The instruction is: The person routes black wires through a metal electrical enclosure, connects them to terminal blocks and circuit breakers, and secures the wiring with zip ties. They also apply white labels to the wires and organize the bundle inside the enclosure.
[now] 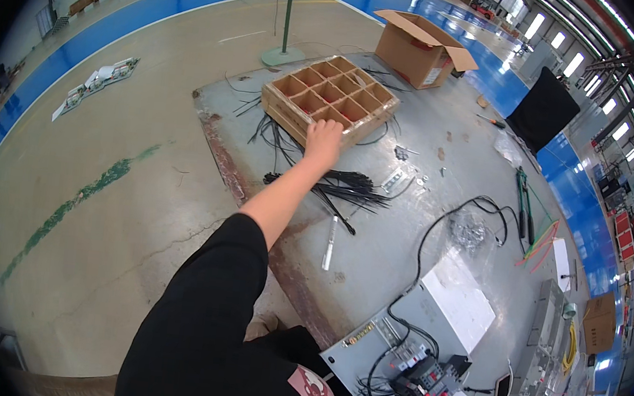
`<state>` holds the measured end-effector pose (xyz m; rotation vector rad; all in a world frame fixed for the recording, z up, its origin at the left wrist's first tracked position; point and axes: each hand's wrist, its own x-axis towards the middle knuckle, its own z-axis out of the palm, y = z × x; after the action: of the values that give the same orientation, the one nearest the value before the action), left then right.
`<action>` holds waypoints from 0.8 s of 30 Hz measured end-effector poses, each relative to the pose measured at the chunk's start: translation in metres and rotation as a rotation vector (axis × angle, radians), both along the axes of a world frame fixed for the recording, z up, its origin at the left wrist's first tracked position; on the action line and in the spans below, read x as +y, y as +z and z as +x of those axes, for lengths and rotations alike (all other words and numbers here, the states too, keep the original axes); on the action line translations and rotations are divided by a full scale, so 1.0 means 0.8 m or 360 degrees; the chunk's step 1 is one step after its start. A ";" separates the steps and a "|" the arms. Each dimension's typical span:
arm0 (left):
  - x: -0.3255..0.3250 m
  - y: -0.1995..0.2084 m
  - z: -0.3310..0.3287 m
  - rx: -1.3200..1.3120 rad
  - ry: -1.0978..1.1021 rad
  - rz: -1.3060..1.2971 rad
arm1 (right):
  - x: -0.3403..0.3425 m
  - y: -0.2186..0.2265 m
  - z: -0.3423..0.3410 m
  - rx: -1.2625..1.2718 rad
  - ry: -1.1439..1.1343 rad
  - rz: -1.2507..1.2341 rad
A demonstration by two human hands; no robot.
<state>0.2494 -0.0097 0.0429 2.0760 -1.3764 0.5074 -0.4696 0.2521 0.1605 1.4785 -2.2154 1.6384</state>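
The head view shows a shallow wooden box with many square compartments (283,117), and this box lies on the grey surface (383,271). The left hand (325,138) is at the near edge of the box, with its fingers bent over the wall by a near compartment. I cannot tell whether the fingers grip the wall or a small part inside, because the hand itself covers this place. The right hand is not in view.

About progress, the reaching to the box seems done, but no part is seen lifted out of it. Some compartments hold reddish contents (352,111). Just beside the box, on its near side, lie thin black strips (352,192) in a loose bundle, and beyond them, nearer to the person, a white pen (329,244). Well apart from the box, toward the person and to the right, a grey panel (353,354) carries dark electrical devices (427,383). These appear mounted, while several thin wires beside them look loose, so I judge the panel unfinished.
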 end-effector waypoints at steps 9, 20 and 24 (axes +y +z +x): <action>0.126 0.007 -0.007 0.0162 -0.0599 -0.0045 | -0.136 -0.062 0.060 0.0138 0.0671 -0.0063; 0.210 0.001 -0.036 0.0134 -0.0691 -0.0157 | -0.180 -0.086 0.242 0.0769 0.1071 0.0269; 0.242 0.003 -0.038 0.0306 -0.0977 0.0567 | -0.169 -0.108 0.258 0.0369 0.1125 0.0337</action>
<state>0.2193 0.1835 0.0450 1.7526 -1.9710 -0.2022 -0.2630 0.1169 0.0744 2.5696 -1.8928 1.2508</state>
